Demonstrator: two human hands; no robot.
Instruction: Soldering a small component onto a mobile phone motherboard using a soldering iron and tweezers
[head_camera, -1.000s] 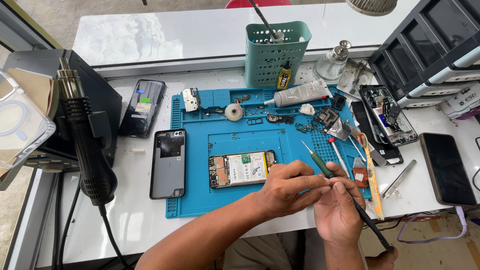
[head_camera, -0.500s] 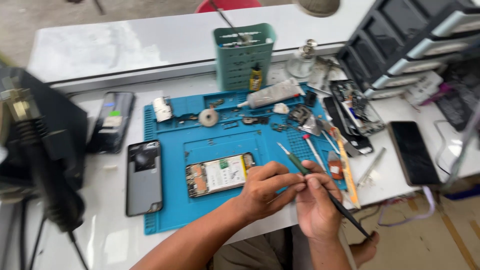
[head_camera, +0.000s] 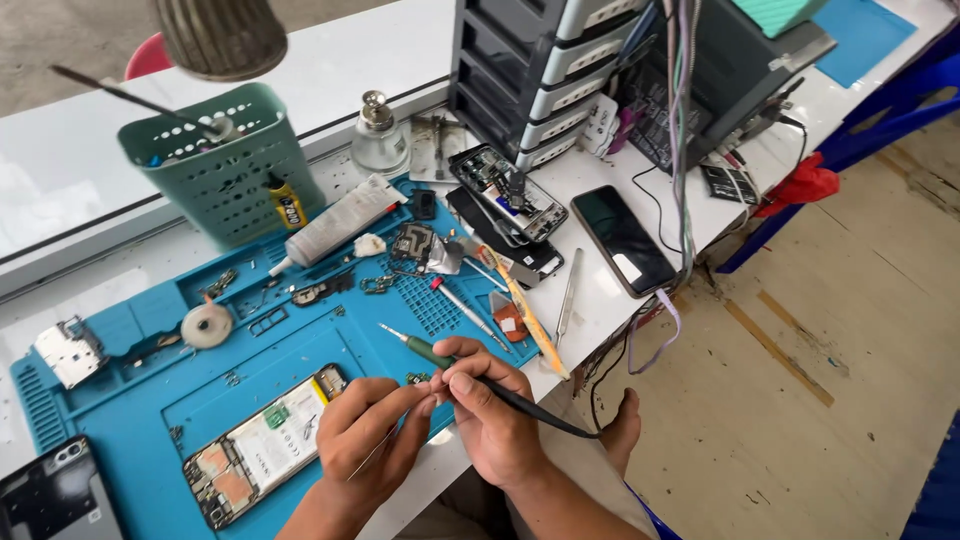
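Note:
My right hand (head_camera: 490, 415) grips a green-and-black screwdriver (head_camera: 430, 352), its tip pointing up and left over the blue repair mat (head_camera: 300, 340). Beside it, my left hand (head_camera: 368, 435) pinches thin metal tweezers (head_camera: 375, 455) that angle down toward me. The two hands touch at the fingertips near the mat's front right corner. An opened phone (head_camera: 255, 445) with its board and battery showing lies on the mat just left of my left hand.
A green basket (head_camera: 215, 165) of tools, a glue tube (head_camera: 335, 220), a tape roll (head_camera: 207, 325) and small parts sit on the mat. Dismantled phones (head_camera: 505, 195), a black phone (head_camera: 622, 240), a drawer unit (head_camera: 545, 70) and cables crowd the right. The table edge runs by my knees.
The view has swung right, showing floor and the drawer unit; the hot-air tool on the left has left the picture. Both hands keep the same grips, still together over the mat's front.

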